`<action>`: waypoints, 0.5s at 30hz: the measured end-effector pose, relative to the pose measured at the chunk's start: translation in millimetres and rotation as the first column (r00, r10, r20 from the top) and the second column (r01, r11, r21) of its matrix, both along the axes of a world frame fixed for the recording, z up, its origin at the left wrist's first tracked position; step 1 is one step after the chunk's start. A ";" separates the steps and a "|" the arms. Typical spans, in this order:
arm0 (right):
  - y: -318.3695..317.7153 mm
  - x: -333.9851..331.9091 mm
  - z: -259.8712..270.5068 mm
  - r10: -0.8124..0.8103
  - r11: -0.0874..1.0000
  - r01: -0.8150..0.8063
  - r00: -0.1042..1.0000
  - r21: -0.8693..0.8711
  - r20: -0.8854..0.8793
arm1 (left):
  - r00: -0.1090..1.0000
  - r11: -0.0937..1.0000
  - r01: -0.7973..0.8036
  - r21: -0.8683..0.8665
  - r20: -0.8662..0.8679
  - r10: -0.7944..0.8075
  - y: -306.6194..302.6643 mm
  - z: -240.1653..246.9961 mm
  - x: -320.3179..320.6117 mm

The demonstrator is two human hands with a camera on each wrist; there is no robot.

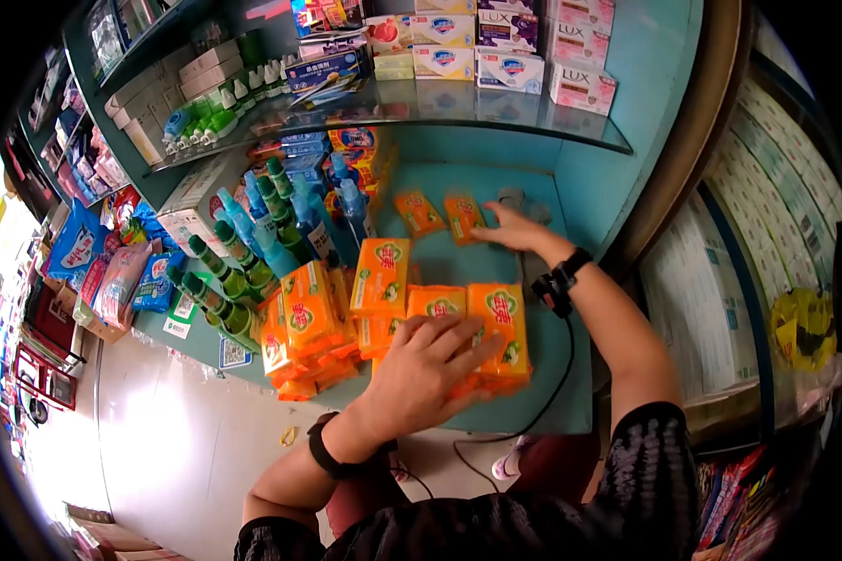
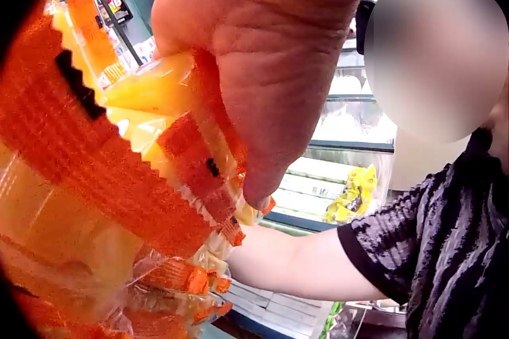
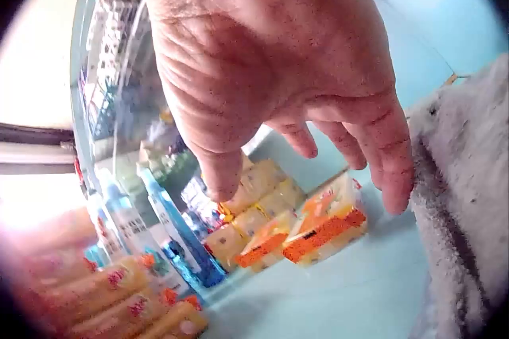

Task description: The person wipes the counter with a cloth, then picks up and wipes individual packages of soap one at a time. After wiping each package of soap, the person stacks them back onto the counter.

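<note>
Orange-wrapped soap packs (image 1: 381, 277) lie stacked along the front of the teal shelf. My left hand (image 1: 430, 369) is over the right part of this stack, its thumb along the near side and its fingers across the top, gripping a soap pack (image 2: 183, 172). In the left wrist view its fingers are mostly hidden behind the palm. Farther back, two more soap packs (image 1: 463, 218) lie on the shelf. My right hand (image 1: 524, 234) is just right of them, fingers loosely extended and nothing held. In the right wrist view, soap packs (image 3: 326, 224) lie beyond its fingertips.
Blue and green spray bottles (image 1: 313, 229) stand left of the stack. A grey cloth (image 3: 469, 188) lies beside my right hand. Above runs a glass shelf (image 1: 393, 107) with boxed soaps (image 1: 510, 70). A black cable (image 1: 569, 374) hangs from my right wrist over the shelf's front edge.
</note>
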State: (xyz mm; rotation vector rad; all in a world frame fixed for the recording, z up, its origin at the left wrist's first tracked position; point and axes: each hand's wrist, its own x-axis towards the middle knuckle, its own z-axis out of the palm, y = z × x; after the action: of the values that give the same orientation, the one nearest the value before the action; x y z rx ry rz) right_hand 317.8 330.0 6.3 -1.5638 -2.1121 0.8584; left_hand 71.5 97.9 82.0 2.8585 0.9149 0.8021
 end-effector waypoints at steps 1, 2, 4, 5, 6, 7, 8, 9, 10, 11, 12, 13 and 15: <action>7.4 -8.5 -3.6 0.037 0.999 -0.037 0.999 0.024 0.001 | 1.000 1.000 0.002 0.000 0.000 -0.002 1.1 -0.4 -0.7; 14.1 -16.9 -8.0 0.075 0.996 -0.075 0.997 0.046 0.000 | 1.000 1.000 0.003 -0.003 -0.003 -0.003 1.9 -0.7 -1.3; 10.0 -40.1 2.4 0.016 0.999 -0.030 0.935 0.034 0.354 | 1.000 1.000 -0.002 -0.028 -0.001 0.002 2.1 -0.9 -2.7; 9.1 -47.5 5.0 -0.012 1.000 -0.005 0.856 0.031 0.516 | 1.000 0.999 -0.002 -0.033 0.005 0.002 3.1 -1.5 -3.4; 20.0 -43.2 -11.8 0.025 0.993 -0.085 0.846 0.088 0.533 | 1.000 0.999 0.000 -0.041 0.011 0.000 3.8 -2.5 -4.0; 29.3 -42.0 -18.7 0.040 0.995 -0.081 0.862 0.061 0.505 | 1.000 0.999 0.004 -0.050 0.016 -0.003 4.6 -3.6 -4.8; 41.9 -40.1 -22.6 0.052 0.996 -0.077 0.877 0.034 0.477 | 0.999 0.998 0.006 -0.060 0.033 -0.004 5.1 -4.5 -4.9; 52.8 -38.5 -26.3 0.063 0.997 -0.074 0.891 0.006 0.450 | 0.999 0.998 0.008 -0.067 0.038 -0.005 5.3 -4.5 -5.3; 64.0 -35.2 -33.5 0.044 0.996 -0.063 0.965 0.068 0.258 | 0.999 0.997 0.009 -0.073 0.044 -0.006 5.7 -4.4 -5.8; 74.3 -31.5 -40.8 0.034 0.991 -0.040 0.998 0.125 0.055 | 0.999 0.997 0.009 -0.079 0.051 -0.005 6.2 -5.4 -6.0; 75.0 -34.5 -38.0 0.034 0.984 -0.007 0.988 0.176 -0.150 | 0.998 0.996 0.007 -0.088 0.056 -0.002 6.5 -7.5 -5.7; 75.9 -39.7 -35.6 0.048 0.980 -0.026 0.993 0.198 -0.107 | 0.999 0.996 0.005 -0.093 0.055 0.000 6.8 -7.8 -6.1; 78.1 -56.5 -26.0 0.071 0.967 -0.064 0.997 0.246 -0.021 | 0.999 0.996 0.004 -0.094 0.049 0.000 7.0 -5.8 -6.2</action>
State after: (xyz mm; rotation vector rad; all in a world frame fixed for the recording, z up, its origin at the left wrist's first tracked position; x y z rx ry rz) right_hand 261.4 408.1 -19.7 -1.3516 -2.1666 0.6099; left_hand 65.3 104.9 76.2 2.7458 0.9183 0.8028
